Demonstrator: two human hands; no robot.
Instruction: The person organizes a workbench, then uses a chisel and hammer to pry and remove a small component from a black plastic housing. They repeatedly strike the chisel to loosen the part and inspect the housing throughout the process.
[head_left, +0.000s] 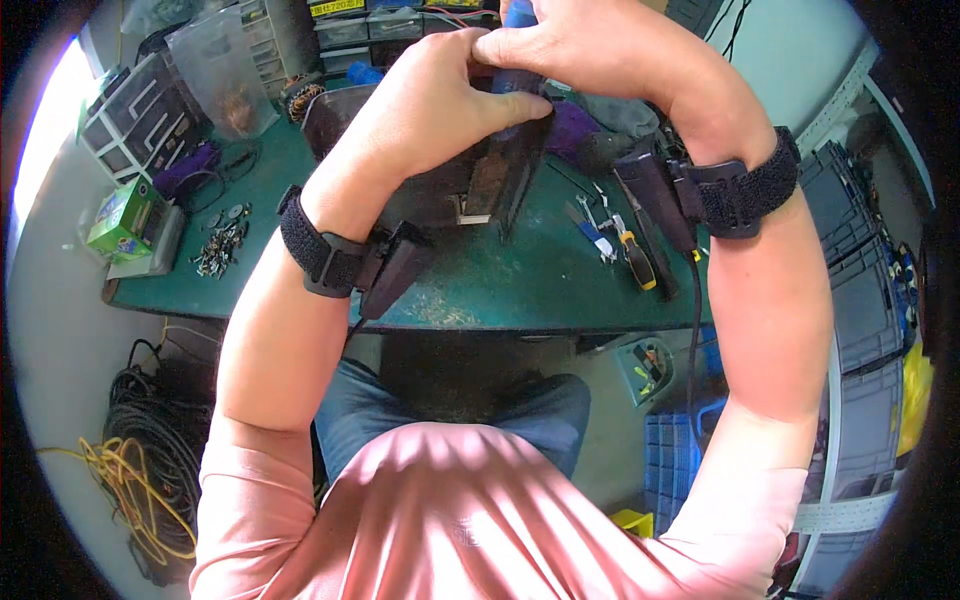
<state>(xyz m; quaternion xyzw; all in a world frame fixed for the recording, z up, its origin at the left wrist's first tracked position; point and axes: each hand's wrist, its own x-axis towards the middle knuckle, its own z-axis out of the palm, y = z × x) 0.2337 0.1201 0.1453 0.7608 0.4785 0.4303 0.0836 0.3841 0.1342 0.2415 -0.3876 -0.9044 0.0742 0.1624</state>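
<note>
My left hand (428, 105) reaches to the top middle of the view, its thumb laid across a dark blue upright object (514, 82). From above, my right hand (550, 42) closes round the same object, whose brighter blue top shows between its fingers. The kind of object cannot be made out, as both hands cover most of it. Beneath them stands a dark, box-like unit (415, 200) with a pale piece at its near lower edge. Both hands meet at the object; the fingertips on its far side are hidden.
Right of the unit on the green table (540, 290) lie a yellow-black screwdriver (636, 262) and other small tools. At left are a pile of screws (222, 245) and a green box (128, 222). Drawers (345, 32) stand behind; grey crates (870, 310) line the right.
</note>
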